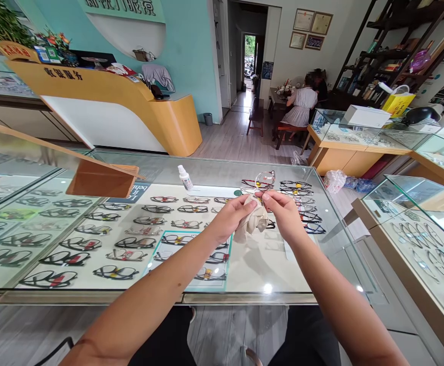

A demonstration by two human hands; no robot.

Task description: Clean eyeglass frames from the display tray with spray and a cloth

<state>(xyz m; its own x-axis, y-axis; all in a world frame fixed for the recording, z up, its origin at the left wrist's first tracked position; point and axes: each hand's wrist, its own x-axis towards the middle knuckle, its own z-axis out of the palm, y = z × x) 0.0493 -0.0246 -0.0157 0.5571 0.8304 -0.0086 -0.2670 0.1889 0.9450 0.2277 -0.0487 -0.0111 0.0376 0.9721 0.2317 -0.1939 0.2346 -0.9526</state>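
Over the glass display counter (256, 274) both my hands are close together. My left hand (232, 213) pinches a crumpled beige cloth (255, 222), which hangs below the fingers. With fingertips closed, my right hand (283, 207) grips a pair of eyeglasses (266, 179) by a part hidden behind the fingers; a clear lens stands up above the hands. The cloth touches the eyeglasses between the two hands. A white spray bottle (185, 178) stands upright on the glass, left of and beyond my hands.
Rows of eyeglass frames (130, 242) lie under the glass. A mirror or panel with a brown wooden base (101, 180) stands at the left. Another glass showcase (427, 244) is at the right. Beyond are a yellow reception desk (176, 122) and a seated person (301, 104).
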